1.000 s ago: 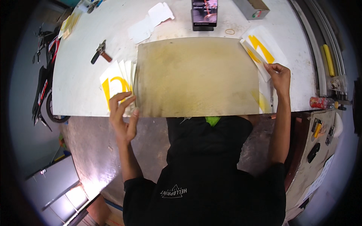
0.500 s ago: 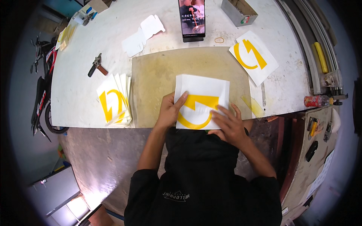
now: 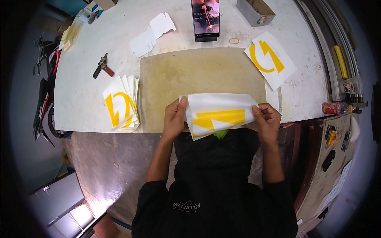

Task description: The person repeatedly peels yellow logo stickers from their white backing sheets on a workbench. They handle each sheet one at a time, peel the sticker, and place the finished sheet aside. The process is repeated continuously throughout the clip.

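A white sheet with a yellow graphic (image 3: 220,104) is held up over the table's near edge, bent so that its lower part tips toward me. My left hand (image 3: 174,119) pinches its left edge, thumb on top. At the opposite edge, the thumb and fingers of my right hand (image 3: 268,119) are closed on the sheet. To the left lies a fanned stack of similar yellow-printed sheets (image 3: 120,104). Another such sheet (image 3: 270,59) rests alone, turned at an angle, on the right of the table.
A translucent tan mat (image 3: 198,71) covers the table's middle. Behind it are a phone on a stand (image 3: 206,20), a rubber band (image 3: 234,41), an open metal box (image 3: 258,16) and cut white card (image 3: 152,35). A two-handled tool (image 3: 103,67) lies left; a red-labelled bottle (image 3: 334,108) lies right.
My right hand has moved outward from the sheet's lower right to its right edge and grips it there. The sheet, flatter before, is now turned and bent between both hands.
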`<state>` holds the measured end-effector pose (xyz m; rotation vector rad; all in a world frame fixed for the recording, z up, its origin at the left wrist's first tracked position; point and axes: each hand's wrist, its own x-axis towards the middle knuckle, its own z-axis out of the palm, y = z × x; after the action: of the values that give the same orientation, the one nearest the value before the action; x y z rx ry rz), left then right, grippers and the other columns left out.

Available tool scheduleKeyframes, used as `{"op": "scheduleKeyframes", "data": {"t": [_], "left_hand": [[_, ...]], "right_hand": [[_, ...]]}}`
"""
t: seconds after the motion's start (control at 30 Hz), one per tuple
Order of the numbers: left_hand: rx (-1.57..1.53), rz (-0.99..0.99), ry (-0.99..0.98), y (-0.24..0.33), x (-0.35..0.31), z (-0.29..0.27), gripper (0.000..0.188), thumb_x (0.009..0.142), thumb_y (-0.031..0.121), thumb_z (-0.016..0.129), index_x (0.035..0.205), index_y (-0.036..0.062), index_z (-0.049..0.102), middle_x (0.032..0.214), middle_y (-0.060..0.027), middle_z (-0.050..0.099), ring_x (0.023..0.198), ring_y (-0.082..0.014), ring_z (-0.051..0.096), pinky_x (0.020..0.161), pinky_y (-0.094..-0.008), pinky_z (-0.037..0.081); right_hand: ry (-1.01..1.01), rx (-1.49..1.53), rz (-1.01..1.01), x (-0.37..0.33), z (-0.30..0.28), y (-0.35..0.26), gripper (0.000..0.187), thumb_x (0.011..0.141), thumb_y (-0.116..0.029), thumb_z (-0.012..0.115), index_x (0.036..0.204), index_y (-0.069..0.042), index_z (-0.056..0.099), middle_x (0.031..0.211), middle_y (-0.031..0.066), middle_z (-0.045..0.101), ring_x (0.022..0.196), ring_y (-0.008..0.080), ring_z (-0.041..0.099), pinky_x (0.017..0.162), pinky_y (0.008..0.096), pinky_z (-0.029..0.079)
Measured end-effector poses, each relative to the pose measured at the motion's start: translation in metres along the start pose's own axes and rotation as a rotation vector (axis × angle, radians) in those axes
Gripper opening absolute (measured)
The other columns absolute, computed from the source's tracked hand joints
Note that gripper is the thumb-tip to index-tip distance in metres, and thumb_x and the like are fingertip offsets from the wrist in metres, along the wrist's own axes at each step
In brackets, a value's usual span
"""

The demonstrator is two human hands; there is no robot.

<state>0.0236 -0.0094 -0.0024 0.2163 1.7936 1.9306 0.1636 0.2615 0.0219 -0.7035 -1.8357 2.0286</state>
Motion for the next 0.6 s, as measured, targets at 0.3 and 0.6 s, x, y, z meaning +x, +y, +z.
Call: {"op": "scheduleKeyframes", "data": {"t": [0.3,0.6], "left_hand": [[0.325,0.356,0.459,-0.012,0.001,0.017,0.051,0.089,-0.007,0.076,0.134,-0.0022,0.052,0.094,-0.0030,0.067,0.079,-0.0063,0.058,0.068,-0.0232,0.050],[-0.362,-0.345,-0.184,0.006,0.013,0.005,0.047,0.110,0.040,0.053,0.129,-0.0018,0.064,0.125,-0.0146,0.071,0.108,-0.0213,0.070,0.097,-0.0355,0.054]], "right_hand": [[-0.476,0.404,0.400,0.026,0.000,0.006,0.037,0.107,-0.018,0.062,0.137,0.004,0.060,0.128,0.0116,0.070,0.112,0.0185,0.069,0.100,0.0359,0.054],[-0.530,0.407,0.675,0.058,0.007,0.014,0.047,0.110,-0.030,0.057,0.143,0.004,0.053,0.137,0.0127,0.066,0.123,0.0220,0.065,0.104,0.0376,0.053]]}}
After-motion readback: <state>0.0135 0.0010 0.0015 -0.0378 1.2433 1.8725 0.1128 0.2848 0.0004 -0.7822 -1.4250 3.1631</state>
